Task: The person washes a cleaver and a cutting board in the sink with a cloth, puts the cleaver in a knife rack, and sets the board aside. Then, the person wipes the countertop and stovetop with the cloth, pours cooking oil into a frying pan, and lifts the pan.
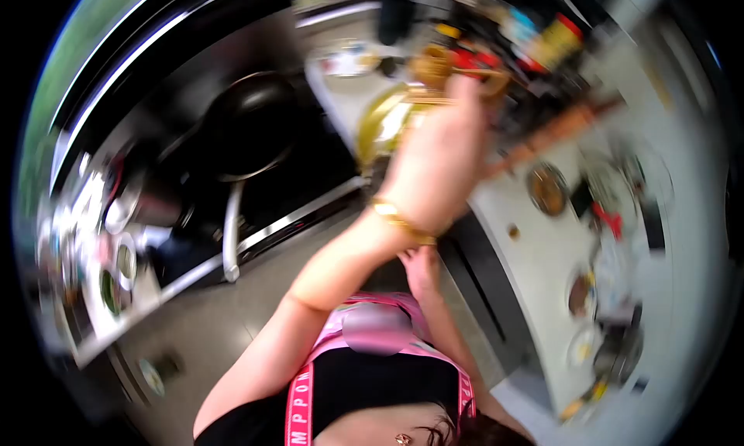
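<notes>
My left hand [446,140], with a gold bracelet [399,221] at the wrist, reaches far forward over the counter and is smeared by motion. Right beside it is a rounded container of clear yellow liquid [380,124], perhaps oil. A golden-brown jar or lid [431,65] is close to the fingertips. Whether the fingers hold either one cannot be made out. My right hand [422,274] hangs low in front of my pink apron [372,326], partly covered by the left forearm. Its fingers are mostly hidden.
A black frying pan [252,124] sits on the dark stovetop [318,155] at left, its handle pointing toward me. Blurred bottles and packets [554,43] crowd the back corner. Along the right counter [508,248] are a jar with brown contents [548,189], bowls and red-handled scissors [608,220].
</notes>
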`<state>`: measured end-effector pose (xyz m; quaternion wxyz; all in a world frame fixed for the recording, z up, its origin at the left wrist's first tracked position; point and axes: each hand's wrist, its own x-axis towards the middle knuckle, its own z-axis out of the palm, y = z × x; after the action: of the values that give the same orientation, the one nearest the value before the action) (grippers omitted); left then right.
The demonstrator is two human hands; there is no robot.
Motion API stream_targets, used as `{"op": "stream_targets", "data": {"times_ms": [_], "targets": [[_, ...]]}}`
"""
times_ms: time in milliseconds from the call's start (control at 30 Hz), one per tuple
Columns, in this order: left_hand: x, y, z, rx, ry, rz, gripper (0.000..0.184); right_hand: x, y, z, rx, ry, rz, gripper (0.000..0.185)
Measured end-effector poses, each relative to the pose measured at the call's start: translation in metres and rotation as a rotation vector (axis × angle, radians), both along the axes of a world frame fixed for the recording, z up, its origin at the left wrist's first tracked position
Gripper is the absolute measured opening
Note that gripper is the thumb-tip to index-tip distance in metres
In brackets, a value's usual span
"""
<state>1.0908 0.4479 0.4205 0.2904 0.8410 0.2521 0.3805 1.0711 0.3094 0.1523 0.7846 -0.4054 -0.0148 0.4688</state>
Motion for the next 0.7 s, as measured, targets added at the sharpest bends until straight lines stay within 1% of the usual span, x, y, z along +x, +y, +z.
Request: {"op": "stream_targets", "data": {"times_ms": [33,67,100,133,167,200,233,300,333,367,400,433,467,500,533,600,633,667,700], "targets": [[0.006,-0.003,0.000,0.011,-0.083,-0.037,0.008,0.002,-0.002,-0.008,0.031,-0.012,-0.044,0.035],[0.016,-0.007,-0.006,0.021,-0.105,-0.066,0.009,0.008,-0.006,-0.019,0.020,-0.058,-0.012,0.052],[0.023,-0.013,-0.006,0.040,-0.085,-0.110,0.010,0.014,-0.012,-0.026,0.062,-0.053,-0.003,0.050],[0.031,-0.020,-0.007,0.023,-0.098,-0.163,0.010,0.019,-0.019,-0.030,0.031,-0.059,-0.002,0.051],[0.042,-0.029,-0.009,-0.172,-0.061,-0.196,0.011,0.024,-0.027,-0.033,0.000,-0.062,0.000,0.051],[0.050,-0.036,-0.015,-0.251,-0.042,-0.234,0.012,0.034,-0.040,-0.031,-0.016,-0.056,0.045,0.050],[0.057,-0.046,-0.018,-0.383,-0.046,-0.279,0.012,0.046,-0.053,-0.033,-0.014,-0.044,0.014,0.050],[0.067,-0.070,-0.013,-0.704,-0.050,-0.350,0.012,0.070,-0.086,-0.037,-0.125,-0.176,0.308,0.046],[0.071,-0.083,-0.011,-0.745,-0.007,-0.376,0.013,0.082,-0.104,-0.059,-0.141,-0.266,0.361,0.041],[0.080,-0.096,-0.016,-0.854,-0.032,-0.454,0.012,0.094,-0.125,-0.088,-0.138,-0.435,0.326,0.039],[0.091,-0.112,-0.020,-0.822,0.016,-0.464,0.012,0.113,-0.146,-0.096,-0.304,-0.493,0.397,0.038],[0.103,-0.127,-0.025,-0.790,0.063,-0.474,0.012,0.129,-0.166,-0.089,-0.422,-0.406,0.436,0.036],[0.115,-0.136,-0.033,-0.748,0.097,-0.514,0.013,0.145,-0.186,-0.074,-0.384,-0.269,0.406,0.036],[0.127,-0.146,-0.037,-0.763,0.125,-0.525,0.015,0.156,-0.201,-0.058,-0.345,-0.134,0.376,0.037],[0.138,-0.158,-0.037,-0.770,0.162,-0.568,0.014,0.162,-0.209,-0.045,-0.341,-0.129,0.378,0.037],[0.159,-0.182,-0.041,-0.777,0.206,-0.644,0.015,0.172,-0.221,-0.030,-0.276,0.110,0.320,0.032],[0.168,-0.192,-0.046,-0.781,0.212,-0.679,0.016,0.173,-0.225,-0.031,-0.273,0.115,0.321,0.032],[0.177,-0.200,-0.050,-0.737,0.219,-0.718,0.017,0.171,-0.227,-0.034,-0.189,0.208,0.187,0.030],[0.184,-0.206,-0.050,-0.762,0.281,-0.722,0.020,0.169,-0.230,-0.038,-0.106,0.300,0.052,0.027]]}}
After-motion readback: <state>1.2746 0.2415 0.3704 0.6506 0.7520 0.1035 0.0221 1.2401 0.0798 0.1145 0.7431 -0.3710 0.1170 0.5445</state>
